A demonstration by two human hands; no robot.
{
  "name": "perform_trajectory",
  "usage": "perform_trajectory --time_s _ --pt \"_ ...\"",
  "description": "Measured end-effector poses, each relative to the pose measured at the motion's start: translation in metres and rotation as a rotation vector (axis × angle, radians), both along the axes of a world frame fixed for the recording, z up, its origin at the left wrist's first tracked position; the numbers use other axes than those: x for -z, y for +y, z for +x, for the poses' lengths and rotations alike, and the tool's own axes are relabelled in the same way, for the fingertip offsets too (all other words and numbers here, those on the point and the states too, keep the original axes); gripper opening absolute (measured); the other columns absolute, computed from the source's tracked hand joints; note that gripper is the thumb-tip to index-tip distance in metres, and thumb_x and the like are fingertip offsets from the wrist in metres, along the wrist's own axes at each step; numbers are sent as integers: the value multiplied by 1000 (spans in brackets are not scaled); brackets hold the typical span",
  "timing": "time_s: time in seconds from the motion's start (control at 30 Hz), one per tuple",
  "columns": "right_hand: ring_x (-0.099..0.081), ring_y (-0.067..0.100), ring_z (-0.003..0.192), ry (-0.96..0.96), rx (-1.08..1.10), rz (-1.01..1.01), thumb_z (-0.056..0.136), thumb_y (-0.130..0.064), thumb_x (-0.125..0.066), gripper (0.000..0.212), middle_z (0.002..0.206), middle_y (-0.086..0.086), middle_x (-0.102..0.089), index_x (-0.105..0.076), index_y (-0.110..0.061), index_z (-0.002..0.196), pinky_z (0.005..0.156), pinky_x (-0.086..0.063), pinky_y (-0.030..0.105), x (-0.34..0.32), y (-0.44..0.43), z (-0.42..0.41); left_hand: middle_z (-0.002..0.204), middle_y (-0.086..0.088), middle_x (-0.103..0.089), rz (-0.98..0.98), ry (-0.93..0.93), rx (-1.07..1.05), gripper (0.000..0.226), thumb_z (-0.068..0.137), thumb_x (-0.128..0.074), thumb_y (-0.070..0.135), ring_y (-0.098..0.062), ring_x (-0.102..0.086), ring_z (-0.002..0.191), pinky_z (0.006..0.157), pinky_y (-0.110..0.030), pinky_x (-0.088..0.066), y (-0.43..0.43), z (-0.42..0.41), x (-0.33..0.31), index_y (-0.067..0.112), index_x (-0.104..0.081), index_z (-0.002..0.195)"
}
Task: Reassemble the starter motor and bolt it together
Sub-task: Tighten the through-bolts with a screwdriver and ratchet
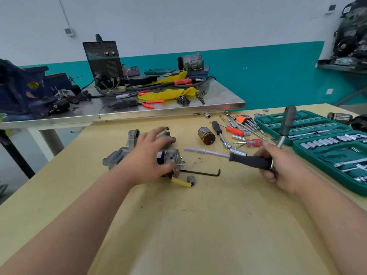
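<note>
The starter motor [170, 157] lies on its side on the yellow table [198, 225], its end cap with bolts facing right. My left hand [147, 155] is over its body with fingers spread and blurred; contact is unclear. My right hand [278, 167] grips two tools: a black-handled nut driver [248, 161] whose chrome shaft points left toward the motor, and a green-handled driver [287, 124] that sticks up. A black hex key [200, 172] lies just right of the motor. A copper-wound armature [206, 135] stands further back.
Open green socket set cases [327, 143] fill the right side. Loose screwdrivers, sockets and hex keys [240, 130] lie behind the armature. A yellow strip and a small grey part [186, 181] lie in front of the motor. A steel bench [119, 112] with a welder stands beyond.
</note>
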State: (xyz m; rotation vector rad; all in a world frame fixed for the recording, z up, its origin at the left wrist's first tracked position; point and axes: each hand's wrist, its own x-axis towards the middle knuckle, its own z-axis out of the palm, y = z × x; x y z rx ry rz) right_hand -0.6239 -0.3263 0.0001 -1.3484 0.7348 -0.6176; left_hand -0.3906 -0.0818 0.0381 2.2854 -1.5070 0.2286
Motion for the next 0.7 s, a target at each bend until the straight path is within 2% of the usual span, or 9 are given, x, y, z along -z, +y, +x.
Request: perform_trajectory --time_s 0.1,0.13,0.23,0.3,0.33,0.43,0.5,0.6,0.7 --pt "-45 16 39 -113 -41 126 100 -34 -45 35 78 13 -58 -72 -14 91 35 -36 24 -21 20 18 143 4 -47 -292 -214 -200 55 85 -63 40 -17 -32 131 108 -42 -32 27 28 -20 35 -46 138" --pt "-52 18 43 -134 -61 158 98 -32 -47 31 86 15 -62 -74 -17 97 38 -42 26 -29 29 28 140 2 -50 -317 -172 -341 52 88 -61 38 -20 -37 129 107 -44 -35 35 39 -26 32 -48 138" --pt "-72 27 71 -216 -151 290 99 -36 -42 35 102 14 -73 -68 -16 110 68 -55 39 -45 63 66 136 -3 -57 -197 350 -589 46 95 -54 45 -26 -55 116 93 -39 -44 45 61 -22 25 -52 137" --pt "-72 27 92 -221 -162 315 102 -40 -36 42 100 10 -75 -67 -14 111 91 -43 44 -40 89 90 118 -4 -68 -217 709 -530 39 97 -50 49 -22 -62 99 82 -33 -43 47 59 -5 22 -64 122" --pt "-72 23 94 -210 -155 299 103 -42 -34 45 96 7 -76 -68 -14 109 92 -40 41 -35 100 100 106 -2 -72 -286 826 -494 34 97 -51 47 -19 -65 93 78 -32 -43 48 57 2 23 -70 110" --pt "-73 12 76 -203 -130 328 102 -47 -31 49 87 2 -77 -70 -17 106 70 -46 35 -24 118 115 78 8 -75 -518 910 -443 21 94 -59 34 -11 -68 79 66 -27 -45 51 55 15 23 -74 83" --pt "-74 17 77 -232 -114 387 102 -49 -32 50 90 5 -76 -69 -15 109 66 -51 38 -23 122 119 77 8 -75 -542 924 -434 18 91 -62 29 -6 -68 69 62 -26 -46 47 55 17 25 -75 79" --pt "-74 18 76 -238 -131 373 101 -49 -34 47 89 6 -76 -69 -17 108 55 -55 29 -22 126 123 74 10 -73 -529 955 -455 18 89 -63 27 -11 -67 71 60 -27 -45 42 54 19 26 -75 75" --pt "-73 17 74 -193 -123 309 101 -47 -35 46 87 7 -76 -69 -16 104 66 -56 35 -21 133 127 71 6 -72 -546 1007 -488 20 85 -62 25 -20 -67 74 61 -30 -46 39 53 16 25 -74 69"
